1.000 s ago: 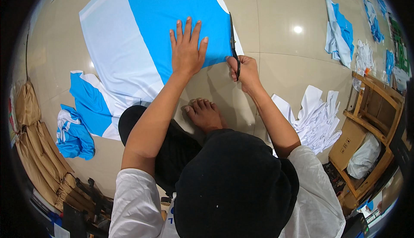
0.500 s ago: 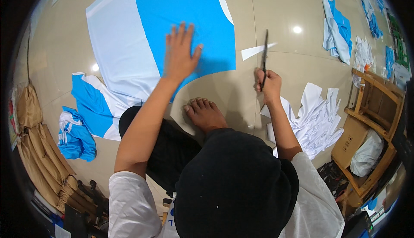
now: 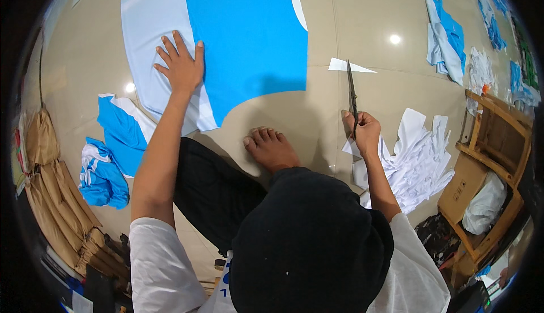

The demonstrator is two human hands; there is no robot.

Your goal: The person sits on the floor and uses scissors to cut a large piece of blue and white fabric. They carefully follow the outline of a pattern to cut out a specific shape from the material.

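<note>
A large blue and white fabric panel (image 3: 255,35) lies flat on the floor ahead of me, with a curved cut-out along its near right edge. My left hand (image 3: 182,66) rests on its pale part beside the blue, fingers spread and holding nothing. In my right hand (image 3: 362,130) is a pair of scissors (image 3: 352,89), the fingers closed round its handles and the dark blades pointing away from me. A small white fabric scrap (image 3: 361,68) lies on the floor by the blades, apart from the panel.
White fabric strips (image 3: 416,160) are heaped right of my right forearm. Folded blue and white pieces (image 3: 122,128) lie at the left, another bundle (image 3: 447,35) at the far right. A wooden frame (image 3: 490,143) stands right, brown wrapped bundles (image 3: 54,199) left. My bare foot (image 3: 272,147) is near the panel.
My left hand has moved left from the blue part to the pale part of the panel. The panel's near left part now lies flatter. My right hand with the scissors has come slightly nearer.
</note>
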